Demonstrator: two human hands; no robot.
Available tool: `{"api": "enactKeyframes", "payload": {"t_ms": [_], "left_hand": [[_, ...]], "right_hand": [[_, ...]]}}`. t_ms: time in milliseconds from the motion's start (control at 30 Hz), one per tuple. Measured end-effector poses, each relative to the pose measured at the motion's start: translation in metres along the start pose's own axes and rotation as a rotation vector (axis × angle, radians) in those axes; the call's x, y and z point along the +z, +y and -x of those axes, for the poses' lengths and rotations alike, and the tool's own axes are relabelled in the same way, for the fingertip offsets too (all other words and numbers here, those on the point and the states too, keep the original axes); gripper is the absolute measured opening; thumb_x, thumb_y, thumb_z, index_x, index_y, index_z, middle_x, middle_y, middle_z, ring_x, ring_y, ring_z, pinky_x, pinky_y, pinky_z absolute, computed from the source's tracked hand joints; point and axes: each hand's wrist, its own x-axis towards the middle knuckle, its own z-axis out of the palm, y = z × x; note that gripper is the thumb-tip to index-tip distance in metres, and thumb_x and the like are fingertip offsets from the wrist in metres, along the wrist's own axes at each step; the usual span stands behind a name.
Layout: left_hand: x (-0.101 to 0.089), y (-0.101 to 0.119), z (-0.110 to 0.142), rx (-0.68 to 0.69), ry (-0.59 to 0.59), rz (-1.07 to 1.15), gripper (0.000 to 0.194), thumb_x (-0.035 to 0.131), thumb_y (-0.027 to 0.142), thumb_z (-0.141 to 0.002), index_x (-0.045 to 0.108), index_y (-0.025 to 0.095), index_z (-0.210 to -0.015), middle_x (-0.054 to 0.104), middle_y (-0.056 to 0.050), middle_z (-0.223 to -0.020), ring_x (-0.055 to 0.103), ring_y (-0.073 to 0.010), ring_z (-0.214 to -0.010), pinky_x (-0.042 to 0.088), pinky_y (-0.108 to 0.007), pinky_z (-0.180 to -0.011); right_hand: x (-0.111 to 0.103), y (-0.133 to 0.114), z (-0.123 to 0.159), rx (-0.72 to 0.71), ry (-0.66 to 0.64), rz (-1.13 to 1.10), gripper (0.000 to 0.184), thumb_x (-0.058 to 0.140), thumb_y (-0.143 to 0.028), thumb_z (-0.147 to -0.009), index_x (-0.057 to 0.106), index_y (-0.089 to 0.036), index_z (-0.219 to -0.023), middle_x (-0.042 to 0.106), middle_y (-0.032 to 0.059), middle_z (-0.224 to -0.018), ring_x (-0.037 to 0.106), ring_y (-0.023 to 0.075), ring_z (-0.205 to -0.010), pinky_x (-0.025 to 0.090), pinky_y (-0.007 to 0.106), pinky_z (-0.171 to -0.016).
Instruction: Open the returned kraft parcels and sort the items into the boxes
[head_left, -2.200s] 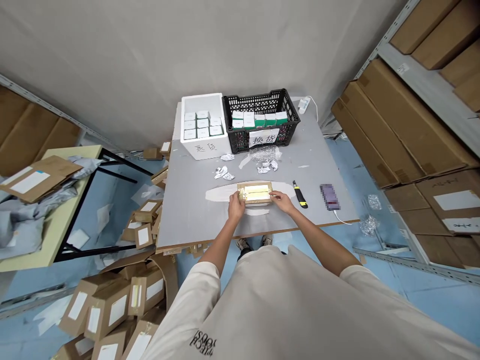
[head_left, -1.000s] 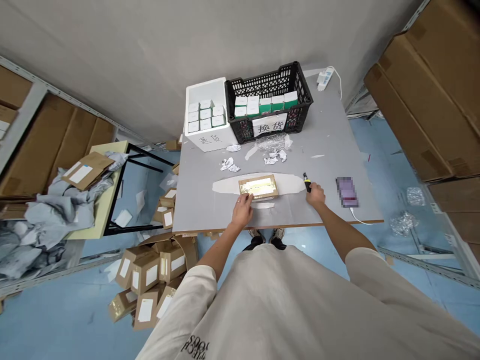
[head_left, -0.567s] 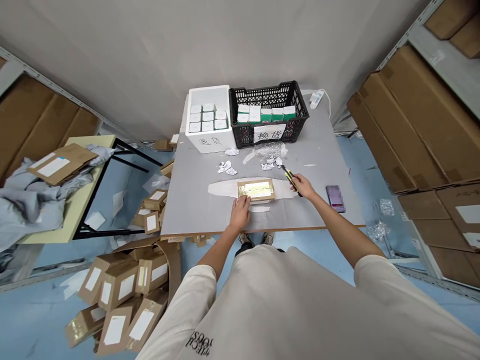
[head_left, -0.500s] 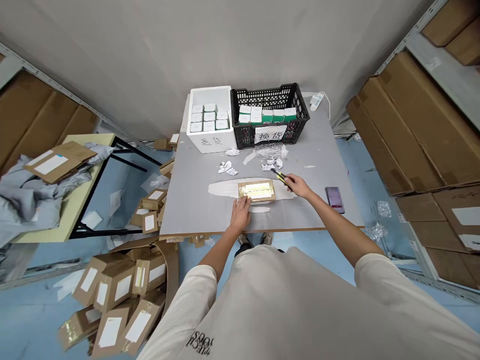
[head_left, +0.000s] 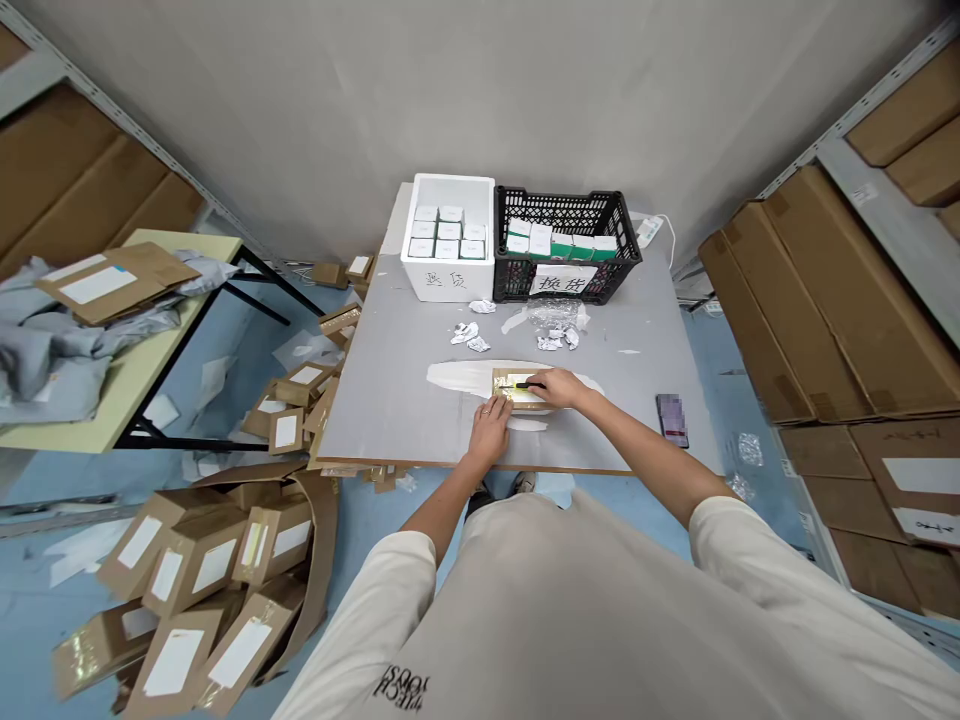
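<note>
A small cardboard box [head_left: 499,379] sealed with shiny tape lies flat on the grey table [head_left: 390,400]. My left hand [head_left: 490,428] holds it at the near left corner, fingertips pressed against its edge. In my right hand [head_left: 561,388], closed around the handle, is a yellow and black utility knife [head_left: 531,385]. The knife lies low over the top of the box, its tip towards the left end along the taped middle. Whether the blade has cut into the tape is too small to tell.
Behind the box are crumpled papers [head_left: 466,332], a white foam bin [head_left: 450,280] and a black crate [head_left: 615,270], both holding small boxes. A phone [head_left: 672,420] lies at right. Parcels fill a large carton [head_left: 322,560] on the floor at left; shelves stand at right.
My right hand has moved left and down, bringing the utility knife from beside the box onto its top. My left hand stays at the box's corner. The view has shifted slightly.
</note>
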Motion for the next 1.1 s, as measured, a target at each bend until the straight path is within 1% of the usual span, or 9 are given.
{"api": "enactKeyframes", "payload": {"t_ms": [167,300,400,567,733,900,1100], "left_hand": [[0.004,-0.003,0.001,0.004,0.021,0.023,0.074,0.048,0.009,-0.086,0.039,0.019,-0.159,0.041,-0.011,-0.164,0.029,-0.0300,-0.154,0.028,-0.049,-0.123],[0.002,-0.004,0.001,0.008,0.017,0.025,0.073,0.048,0.010,-0.087,0.040,0.020,-0.159,0.041,-0.011,-0.164,0.030,-0.0297,-0.154,0.028,-0.049,-0.123],[0.000,-0.004,0.001,0.014,0.000,0.023,0.074,0.049,0.011,-0.087,0.038,0.020,-0.160,0.040,-0.011,-0.165,0.029,-0.0297,-0.154,0.028,-0.050,-0.123],[-0.003,-0.005,0.003,0.011,-0.009,0.005,0.075,0.049,0.011,-0.087,0.036,0.019,-0.161,0.040,-0.011,-0.165,0.028,-0.0298,-0.155,0.027,-0.050,-0.124],[-0.007,-0.006,0.004,0.003,-0.035,-0.019,0.076,0.049,0.012,-0.088,0.035,0.022,-0.162,0.039,-0.009,-0.166,0.028,-0.0293,-0.155,0.023,-0.051,-0.126],[-0.008,-0.003,0.002,0.027,-0.065,-0.039,0.081,0.050,0.012,-0.086,0.029,0.023,-0.164,0.037,-0.010,-0.167,0.026,-0.0294,-0.156,0.022,-0.054,-0.126],[-0.006,0.000,0.001,0.021,-0.069,-0.050,0.078,0.050,0.013,-0.087,0.032,0.021,-0.163,0.037,-0.011,-0.167,0.026,-0.0297,-0.156,0.021,-0.054,-0.126]], "right_hand": [[-0.002,-0.005,-0.003,0.024,-0.020,0.040,0.040,0.044,-0.043,-0.106,0.071,-0.025,-0.130,0.074,0.0086,-0.125,0.068,0.0247,-0.107,0.043,0.028,-0.079],[-0.004,-0.007,-0.005,0.024,-0.041,0.044,0.040,0.043,-0.042,-0.107,0.072,-0.024,-0.127,0.075,0.0090,-0.121,0.067,0.0241,-0.105,0.041,0.027,-0.078],[-0.005,-0.009,-0.007,0.012,-0.039,0.052,0.040,0.043,-0.041,-0.107,0.072,-0.024,-0.127,0.075,0.0093,-0.120,0.067,0.0239,-0.105,0.041,0.027,-0.079],[-0.004,-0.013,-0.011,-0.011,-0.026,0.089,0.040,0.043,-0.041,-0.107,0.069,-0.026,-0.133,0.073,0.0089,-0.123,0.067,0.0241,-0.107,0.043,0.028,-0.081],[-0.003,-0.018,-0.008,-0.012,-0.027,0.119,0.039,0.043,-0.040,-0.107,0.068,-0.026,-0.134,0.072,0.0101,-0.120,0.067,0.0243,-0.109,0.044,0.028,-0.084],[-0.005,-0.014,0.001,0.024,-0.027,0.110,0.038,0.043,-0.038,-0.107,0.070,-0.024,-0.130,0.072,0.0109,-0.119,0.068,0.0245,-0.107,0.044,0.028,-0.082],[-0.003,-0.004,0.008,0.049,-0.036,0.074,0.036,0.045,-0.038,-0.106,0.072,-0.025,-0.125,0.073,0.0095,-0.118,0.068,0.0243,-0.107,0.044,0.027,-0.080]]}}
